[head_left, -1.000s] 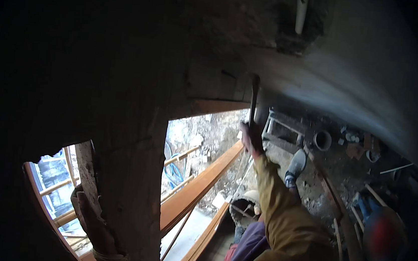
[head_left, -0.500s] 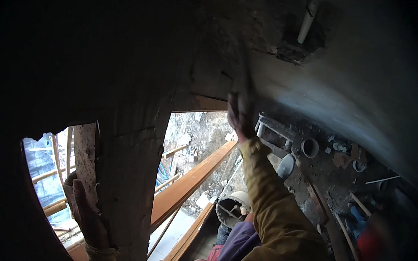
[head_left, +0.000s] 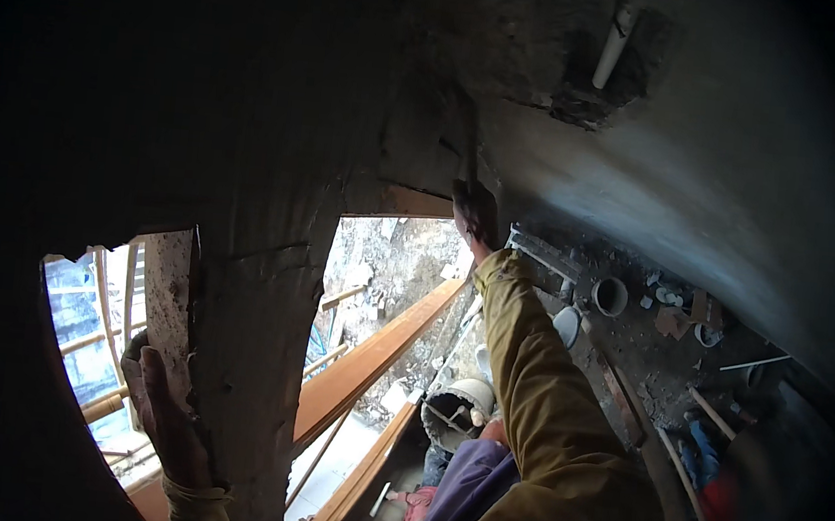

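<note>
My right hand [head_left: 474,214], on a raised yellow-sleeved arm, grips a long dark tool [head_left: 468,135] against the shadowed grey plaster corner. Above it to the right, a white pipe [head_left: 614,43] sticks out of a rough recess. My left hand [head_left: 167,407] is wrapped round the edge of a plastered post [head_left: 258,346] beside the small window-like opening at the left; its thumb shows against a pale strip. The tool's far end is dim and hard to make out.
Orange planks [head_left: 379,347] slope through the bright opening. Below are my purple-clothed leg, a mortar bucket [head_left: 443,414], a wooden rack [head_left: 539,252], round containers [head_left: 610,294], poles and debris. A red shape [head_left: 716,500] at the lower right is indistinct.
My right hand and tool have moved left, the tool blurring against the corner, then the hand dropped slightly. My left hand stays on the post edge. The view has shifted slightly.
</note>
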The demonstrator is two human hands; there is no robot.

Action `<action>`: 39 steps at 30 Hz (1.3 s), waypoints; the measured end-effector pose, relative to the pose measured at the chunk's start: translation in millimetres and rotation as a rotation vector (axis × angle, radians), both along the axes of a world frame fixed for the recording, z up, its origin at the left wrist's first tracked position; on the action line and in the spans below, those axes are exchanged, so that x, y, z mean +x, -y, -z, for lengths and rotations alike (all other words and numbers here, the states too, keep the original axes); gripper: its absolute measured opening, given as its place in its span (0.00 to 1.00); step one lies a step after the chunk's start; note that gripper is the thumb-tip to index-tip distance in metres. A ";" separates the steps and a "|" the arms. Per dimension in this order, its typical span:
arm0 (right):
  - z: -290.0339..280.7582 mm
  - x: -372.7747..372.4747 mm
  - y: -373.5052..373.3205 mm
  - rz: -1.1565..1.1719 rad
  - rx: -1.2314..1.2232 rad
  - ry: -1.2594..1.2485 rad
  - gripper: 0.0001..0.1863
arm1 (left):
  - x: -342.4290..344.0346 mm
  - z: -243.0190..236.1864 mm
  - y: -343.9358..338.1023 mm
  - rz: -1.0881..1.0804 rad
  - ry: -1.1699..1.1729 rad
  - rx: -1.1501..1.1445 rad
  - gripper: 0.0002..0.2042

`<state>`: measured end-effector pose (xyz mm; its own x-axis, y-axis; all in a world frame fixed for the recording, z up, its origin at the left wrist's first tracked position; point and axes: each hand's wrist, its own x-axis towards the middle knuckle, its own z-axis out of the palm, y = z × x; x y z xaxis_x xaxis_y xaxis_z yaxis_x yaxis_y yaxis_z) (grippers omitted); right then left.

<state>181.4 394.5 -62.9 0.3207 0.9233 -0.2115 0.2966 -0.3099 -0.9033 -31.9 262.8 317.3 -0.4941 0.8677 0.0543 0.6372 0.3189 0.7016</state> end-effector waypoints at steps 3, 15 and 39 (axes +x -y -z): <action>20.3 -4.1 16.3 -0.046 0.179 0.190 0.15 | 0.3 -1.2 -0.9 0.000 -0.138 -0.024 0.24; 39.4 4.1 8.6 -0.074 0.048 0.007 0.21 | 1.2 -1.8 -1.9 -0.065 0.134 0.014 0.26; -101.7 10.4 35.7 -0.056 0.477 -0.106 0.15 | -11.3 -2.0 -0.5 -0.042 0.037 -0.045 0.33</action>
